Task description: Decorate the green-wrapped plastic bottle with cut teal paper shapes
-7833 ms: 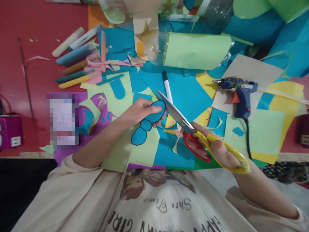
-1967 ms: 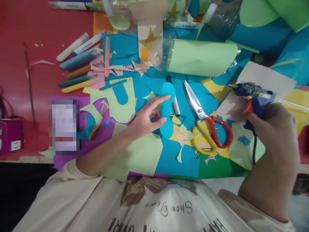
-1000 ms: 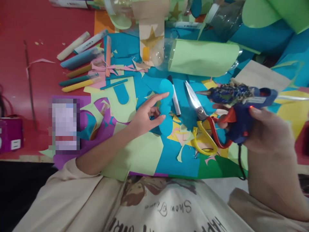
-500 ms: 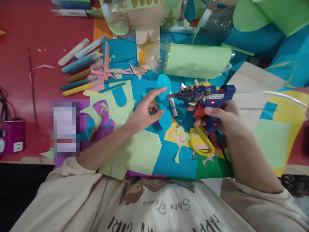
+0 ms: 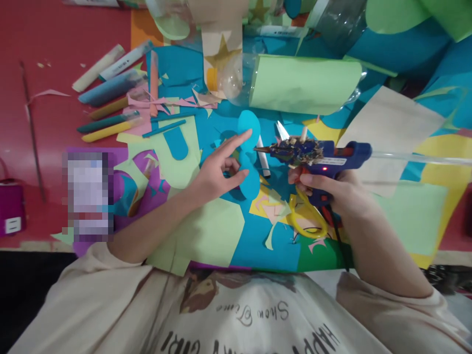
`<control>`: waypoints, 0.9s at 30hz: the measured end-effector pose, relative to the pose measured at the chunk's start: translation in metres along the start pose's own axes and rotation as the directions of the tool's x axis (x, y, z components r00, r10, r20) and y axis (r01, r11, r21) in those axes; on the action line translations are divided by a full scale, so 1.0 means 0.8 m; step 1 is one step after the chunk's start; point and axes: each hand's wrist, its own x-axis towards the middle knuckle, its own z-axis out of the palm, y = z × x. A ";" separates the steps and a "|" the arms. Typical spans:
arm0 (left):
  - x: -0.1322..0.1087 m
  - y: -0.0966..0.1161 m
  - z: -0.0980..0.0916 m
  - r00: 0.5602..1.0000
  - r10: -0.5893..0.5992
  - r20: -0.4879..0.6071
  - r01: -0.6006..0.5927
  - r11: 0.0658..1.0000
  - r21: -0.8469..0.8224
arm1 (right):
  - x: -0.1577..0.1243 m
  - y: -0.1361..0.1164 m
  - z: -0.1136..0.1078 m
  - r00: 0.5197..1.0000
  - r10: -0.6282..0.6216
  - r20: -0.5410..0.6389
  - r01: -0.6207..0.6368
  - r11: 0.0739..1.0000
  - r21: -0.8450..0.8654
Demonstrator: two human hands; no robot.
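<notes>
A blue glue gun (image 5: 332,157) with a small red light is gripped in my right hand (image 5: 337,189), its tip pointing left. The tip is over a light blue paper piece with two rounded lobes (image 5: 250,181). My left hand (image 5: 221,169) touches that piece from the left, index finger on the upper lobe and thumb on the lower one, the other fingers curled. A white marker (image 5: 263,157) lies just right of the piece. Yellow-handled scissors (image 5: 309,223) rest below the glue gun.
A bottle wrapped in green paper (image 5: 306,83) lies beyond my hands. Markers (image 5: 110,93) are at the upper left, a blurred phone (image 5: 90,196) at the left. Green paper (image 5: 206,231) and scraps spread before me. The glue gun's cable runs toward the front edge.
The view has shifted slightly. The glue gun and my right hand have moved a little to the right, and my right fingers have shifted around the trigger. My left hand keeps its pose on the piece.
</notes>
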 end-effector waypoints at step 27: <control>-0.003 -0.006 0.001 0.998 0.042 0.039 -0.043 0.999 0.025 | -0.003 0.005 0.017 0.998 0.058 -0.025 -0.060 0.994 -0.091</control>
